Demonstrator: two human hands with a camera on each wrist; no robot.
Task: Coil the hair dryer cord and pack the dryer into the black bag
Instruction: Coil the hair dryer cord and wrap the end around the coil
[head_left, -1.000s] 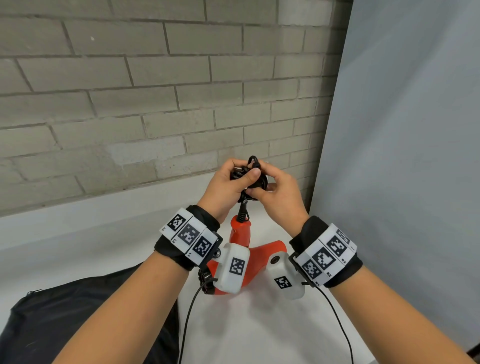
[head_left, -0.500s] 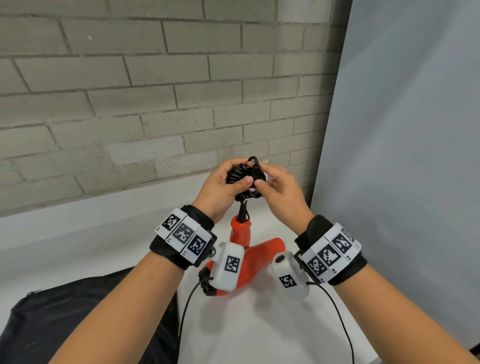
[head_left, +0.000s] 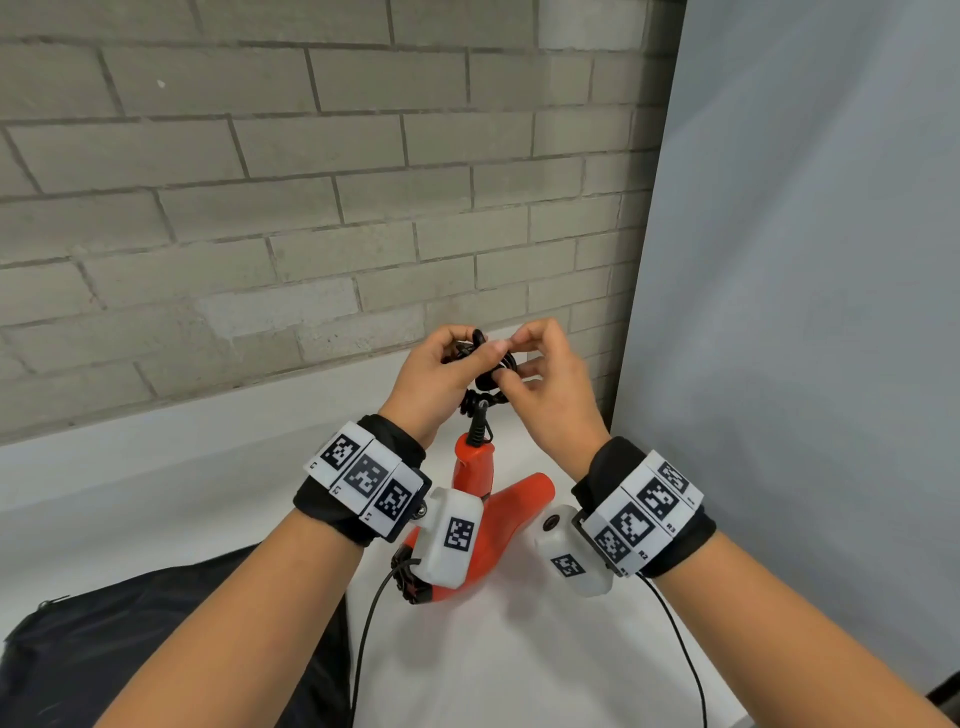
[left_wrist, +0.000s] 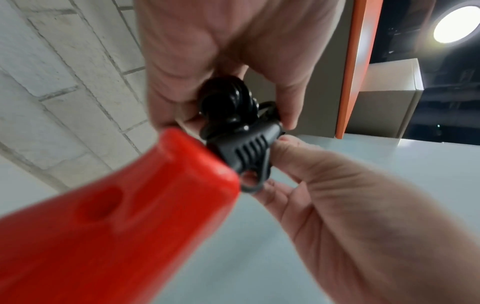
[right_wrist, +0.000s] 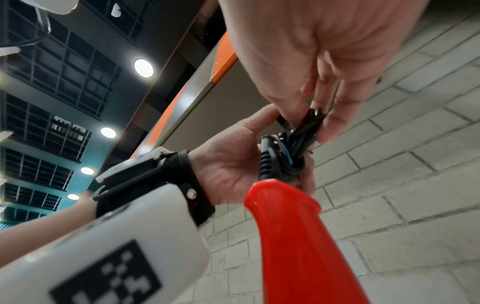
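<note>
Overhead, both hands held the coiled cord (head_left: 485, 364) above the red dryer (head_left: 498, 514): left hand (head_left: 434, 374) gripping the bundle, right hand (head_left: 545, 384) pinching its strands; black bag (head_left: 130, 649) lay lower left.

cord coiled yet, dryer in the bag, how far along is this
Mostly done: the cord is gathered into a tight black bundle at the end of the dryer handle. In hand: the left hand grips the bundle while the right hand pinches its top, seemingly securing it. Left: the dryer is not yet in the bag, which lies on the table beside it.
</note>
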